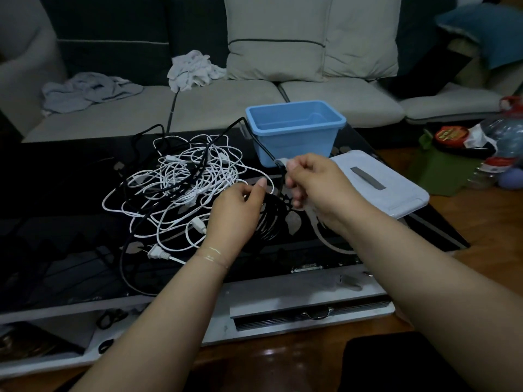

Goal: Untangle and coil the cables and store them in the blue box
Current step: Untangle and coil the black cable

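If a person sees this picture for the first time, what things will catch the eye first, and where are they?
First comes the tangle of white cables spread over the dark glass table, left of centre. Next is the open blue box at the table's far edge, with its pale lid lying to its right. In the middle, the left hand and right hand hold a black cable, partly coiled.
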A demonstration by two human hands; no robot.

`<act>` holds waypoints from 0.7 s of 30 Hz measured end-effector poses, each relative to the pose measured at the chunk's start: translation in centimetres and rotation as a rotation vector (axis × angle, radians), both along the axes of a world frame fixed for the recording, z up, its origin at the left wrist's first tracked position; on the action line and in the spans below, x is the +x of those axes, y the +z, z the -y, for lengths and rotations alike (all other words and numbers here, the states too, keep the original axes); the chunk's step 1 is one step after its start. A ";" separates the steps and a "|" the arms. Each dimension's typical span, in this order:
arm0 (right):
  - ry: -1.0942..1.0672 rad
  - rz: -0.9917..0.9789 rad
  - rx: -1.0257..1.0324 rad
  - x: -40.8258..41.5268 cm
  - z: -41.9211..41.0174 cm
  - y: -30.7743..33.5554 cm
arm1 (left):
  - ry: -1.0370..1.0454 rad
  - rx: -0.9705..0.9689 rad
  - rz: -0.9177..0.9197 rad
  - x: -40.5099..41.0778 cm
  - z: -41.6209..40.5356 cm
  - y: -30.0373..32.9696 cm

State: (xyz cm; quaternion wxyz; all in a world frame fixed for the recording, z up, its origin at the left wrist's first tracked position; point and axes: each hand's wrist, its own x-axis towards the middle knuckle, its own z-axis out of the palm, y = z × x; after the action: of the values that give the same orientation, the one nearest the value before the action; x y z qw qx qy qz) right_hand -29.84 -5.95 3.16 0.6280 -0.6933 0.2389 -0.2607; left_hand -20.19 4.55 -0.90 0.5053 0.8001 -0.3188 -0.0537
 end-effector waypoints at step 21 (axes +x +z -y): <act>0.171 -0.146 -0.129 -0.6 -4.0 -1.1 | -0.029 -0.188 -0.255 -0.3 -0.7 0.0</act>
State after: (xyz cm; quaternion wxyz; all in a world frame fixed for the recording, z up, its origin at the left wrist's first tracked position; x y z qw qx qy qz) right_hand -30.39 -1.95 2.10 0.5829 -0.7673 0.2065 -0.1698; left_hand -20.46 5.27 -0.93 0.6133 0.7314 -0.2672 -0.1322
